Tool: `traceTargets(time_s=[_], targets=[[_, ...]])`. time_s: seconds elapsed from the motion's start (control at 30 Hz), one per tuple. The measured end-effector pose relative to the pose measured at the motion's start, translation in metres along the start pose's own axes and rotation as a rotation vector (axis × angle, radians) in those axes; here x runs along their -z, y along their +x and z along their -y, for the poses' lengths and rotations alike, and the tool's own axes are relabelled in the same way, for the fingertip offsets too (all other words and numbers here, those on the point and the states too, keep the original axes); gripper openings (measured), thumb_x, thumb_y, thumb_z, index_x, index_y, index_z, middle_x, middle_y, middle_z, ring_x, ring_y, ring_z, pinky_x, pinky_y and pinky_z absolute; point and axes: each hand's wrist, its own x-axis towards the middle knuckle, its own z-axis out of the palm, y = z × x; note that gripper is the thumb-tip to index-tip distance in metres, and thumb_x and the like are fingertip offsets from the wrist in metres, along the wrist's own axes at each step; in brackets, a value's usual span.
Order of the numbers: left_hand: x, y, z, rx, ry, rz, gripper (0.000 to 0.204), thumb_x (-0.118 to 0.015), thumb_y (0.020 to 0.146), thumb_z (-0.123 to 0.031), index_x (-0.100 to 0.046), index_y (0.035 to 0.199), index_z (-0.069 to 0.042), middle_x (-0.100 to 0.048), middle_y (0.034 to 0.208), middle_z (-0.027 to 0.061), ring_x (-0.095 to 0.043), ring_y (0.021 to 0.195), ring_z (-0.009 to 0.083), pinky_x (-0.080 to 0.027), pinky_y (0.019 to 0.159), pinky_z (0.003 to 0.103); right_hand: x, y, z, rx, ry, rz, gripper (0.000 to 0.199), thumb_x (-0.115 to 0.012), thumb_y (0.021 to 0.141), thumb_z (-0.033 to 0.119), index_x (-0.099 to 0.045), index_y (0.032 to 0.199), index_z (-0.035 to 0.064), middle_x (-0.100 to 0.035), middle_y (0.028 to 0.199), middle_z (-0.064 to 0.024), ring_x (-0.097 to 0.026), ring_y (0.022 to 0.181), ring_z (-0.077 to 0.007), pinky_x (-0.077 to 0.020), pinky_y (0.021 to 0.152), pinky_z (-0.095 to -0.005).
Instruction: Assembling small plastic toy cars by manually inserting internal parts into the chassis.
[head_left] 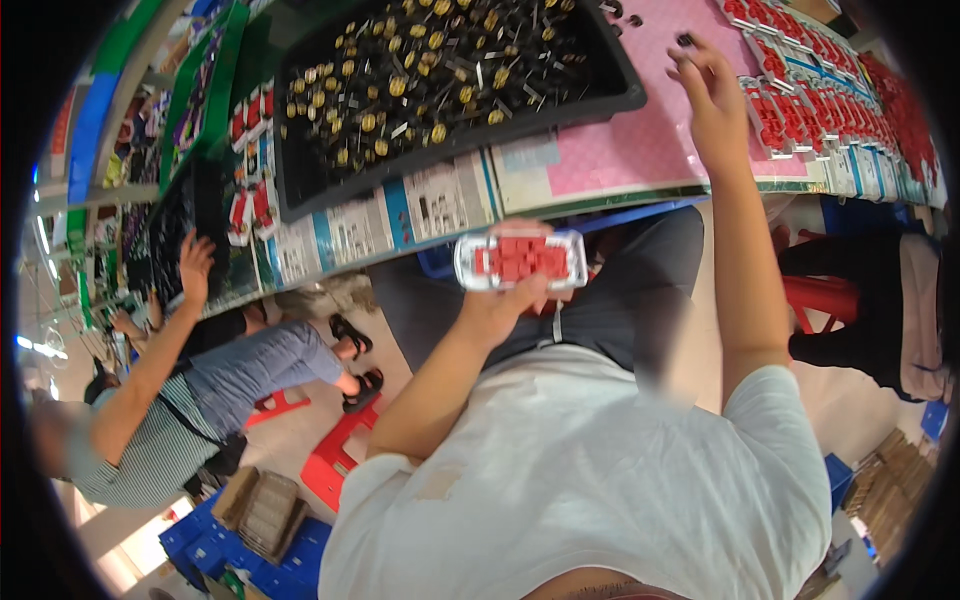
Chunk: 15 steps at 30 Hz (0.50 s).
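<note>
In front of my lap, my left hand (520, 292) is wrapped round a toy car body (522, 260), with a white outer shell and red parts inside. My thumb lies across its near side. Far to the right, above a pink mat (625, 150), my right hand (712, 90) is stretched out. Its curled fingertips meet at a small black part (685, 40), which looks pinched between them. A few similar black parts (635, 20) lie on the mat to the left of that hand.
A large black tray (460, 140) holds many black parts with gold discs and pins. Rows of red-and-white car bodies (790, 120) stand right of the mat; more car bodies (240, 215) stand left of the tray. A co-worker (170, 410) sits at the left; red stools (335, 455) stand nearby.
</note>
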Motion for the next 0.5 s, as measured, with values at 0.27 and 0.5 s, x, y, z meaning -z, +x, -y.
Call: traceTargets(time_s=[0.27,0.5], targets=[[-0.006,0.005,-0.018,-0.068,0.093,0.052,0.059,-0.083,0.082,-0.027,-0.051,0.126,-0.004,-0.063,0.116,0.0082,-0.066,0.095,0.0133,-0.06,0.07,0.028,-0.054,-0.162,0.133,-0.161,-0.155,0.452,0.055,-0.085,0.071,0.013,-0.058,0.118,0.0042,-0.064,0.121,-0.0107,-0.06,0.112,-0.0234,-0.0481,0.094,-0.0356],[0.0,-0.017,-0.011,-0.168,0.075,0.06,0.056,-0.082,0.083,-0.02,-0.051,0.126,-0.003,-0.063,0.111,0.0076,-0.065,0.092,0.0121,-0.057,0.075,0.026,-0.069,-0.172,0.15,-0.041,-0.346,0.529,0.056,-0.084,0.072,0.007,-0.057,0.12,0.0027,-0.062,0.126,-0.0144,-0.06,0.113,-0.0239,-0.0463,0.097,-0.0338]])
